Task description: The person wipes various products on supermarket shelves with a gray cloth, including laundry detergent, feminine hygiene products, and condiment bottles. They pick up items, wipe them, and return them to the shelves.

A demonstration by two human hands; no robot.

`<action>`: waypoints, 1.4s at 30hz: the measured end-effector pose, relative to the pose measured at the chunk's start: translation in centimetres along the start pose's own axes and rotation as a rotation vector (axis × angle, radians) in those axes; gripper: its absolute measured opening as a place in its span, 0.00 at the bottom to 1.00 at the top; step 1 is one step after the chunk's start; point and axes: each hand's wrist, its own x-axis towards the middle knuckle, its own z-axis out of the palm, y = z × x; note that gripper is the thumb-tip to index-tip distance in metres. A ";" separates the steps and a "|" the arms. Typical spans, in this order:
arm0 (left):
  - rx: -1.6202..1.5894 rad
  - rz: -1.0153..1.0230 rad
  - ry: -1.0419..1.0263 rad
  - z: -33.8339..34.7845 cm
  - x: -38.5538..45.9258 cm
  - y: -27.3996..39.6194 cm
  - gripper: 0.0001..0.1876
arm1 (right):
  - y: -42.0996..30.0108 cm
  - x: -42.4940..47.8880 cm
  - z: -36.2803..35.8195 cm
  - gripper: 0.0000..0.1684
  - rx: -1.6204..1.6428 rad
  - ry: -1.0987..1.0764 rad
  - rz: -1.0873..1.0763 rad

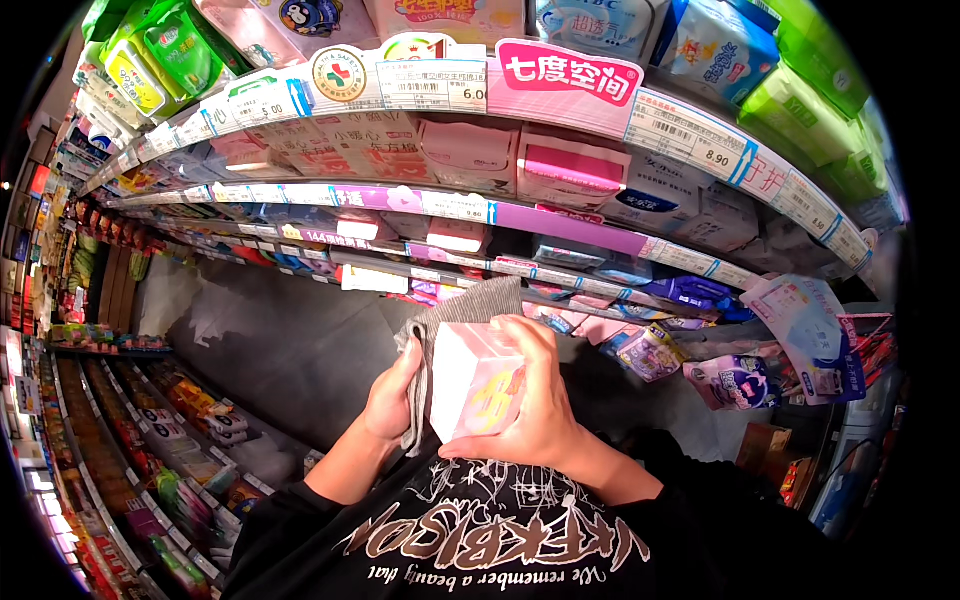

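In front of my chest, my right hand (536, 397) grips a pale pink packet (472, 382) with yellow print, the fingers over its far end and the thumb along its near edge. My left hand (394, 394) holds a folded grey striped cloth (469, 306), the thumb on the outside. The cloth lies against the packet's left side and rises behind it. The left fingers are hidden behind the cloth.
Ahead stand curved store shelves with packets such as a pink-banded pack (574, 169) behind price strips (431, 84). Hanging purple pouches (727, 382) jut out at the right. Another stocked shelf (172, 442) runs along the left, beside the grey floor (277, 322).
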 end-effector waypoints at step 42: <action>-0.057 -0.106 0.114 -4.3 -1.3 -1.8 0.14 | -15.1 29.5 -12.8 0.34 -0.544 0.182 -0.704</action>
